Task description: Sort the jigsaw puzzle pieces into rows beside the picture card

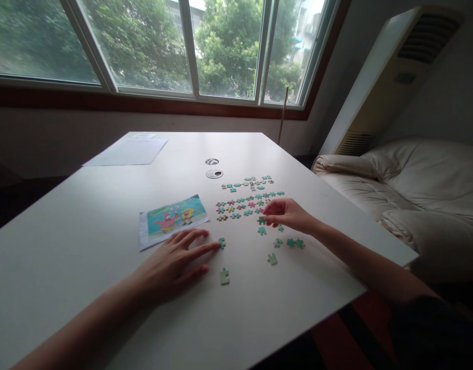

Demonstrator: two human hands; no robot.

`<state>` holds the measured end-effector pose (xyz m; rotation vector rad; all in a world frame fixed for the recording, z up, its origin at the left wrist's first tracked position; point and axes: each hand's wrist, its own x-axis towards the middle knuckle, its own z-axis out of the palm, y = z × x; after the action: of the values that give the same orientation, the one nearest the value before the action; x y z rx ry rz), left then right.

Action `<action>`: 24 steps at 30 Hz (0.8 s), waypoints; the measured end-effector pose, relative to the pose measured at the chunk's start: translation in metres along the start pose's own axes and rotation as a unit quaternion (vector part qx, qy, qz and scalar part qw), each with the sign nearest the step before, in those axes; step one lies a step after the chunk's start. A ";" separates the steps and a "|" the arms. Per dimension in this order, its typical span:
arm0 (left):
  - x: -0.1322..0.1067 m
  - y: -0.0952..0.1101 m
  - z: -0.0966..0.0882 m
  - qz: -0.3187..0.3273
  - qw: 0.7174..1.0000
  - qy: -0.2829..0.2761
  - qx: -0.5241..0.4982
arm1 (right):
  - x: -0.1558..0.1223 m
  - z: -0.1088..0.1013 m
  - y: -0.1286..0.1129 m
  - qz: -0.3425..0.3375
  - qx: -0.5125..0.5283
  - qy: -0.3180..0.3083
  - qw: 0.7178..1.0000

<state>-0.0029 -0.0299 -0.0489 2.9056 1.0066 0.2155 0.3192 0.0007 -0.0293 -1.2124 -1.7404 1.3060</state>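
My left hand (184, 254) lies on the table with its fingers spread. Its index fingertip touches a teal jigsaw piece (221, 242). Fingers pinched, my right hand (286, 213) holds a dark green puzzle piece (261, 220) by its edge, low over the table. Rows of small colourful pieces (241, 206) lie just beyond and to the left of it. Nearer to me are a light green piece (224, 276) and another green piece (272, 259). Two teal pieces (295, 243) lie under my right forearm's near side. A printed cartoon picture (175, 218) rests beyond my left hand.
The white table (86, 236) carries a paper sheet (128, 151) at its far left and two round cable-hole covers (214, 173) near the middle. A cream sofa (425, 190) stands to the right. Windows (155, 46) are behind the table.
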 end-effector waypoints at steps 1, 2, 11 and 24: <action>0.000 0.000 0.000 -0.002 1.000 -0.004 0.001 | 0.003 0.005 -0.001 -0.001 -0.006 -0.011 1.000; 0.000 0.000 0.000 -0.003 1.000 -0.006 0.002 | 0.005 0.010 -0.002 -0.003 -0.013 -0.024 1.000; -0.001 -0.001 0.003 0.001 1.000 0.002 0.013 | 0.036 0.060 -0.015 0.041 -0.002 -0.133 0.990; -0.003 -0.003 0.006 -0.001 1.000 0.001 0.013 | 0.042 0.076 -0.027 -0.036 -0.239 -0.139 0.960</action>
<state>-0.0062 -0.0290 -0.0551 2.9272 1.0194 0.2063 0.2288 0.0104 -0.0279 -1.2452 -2.3785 1.0844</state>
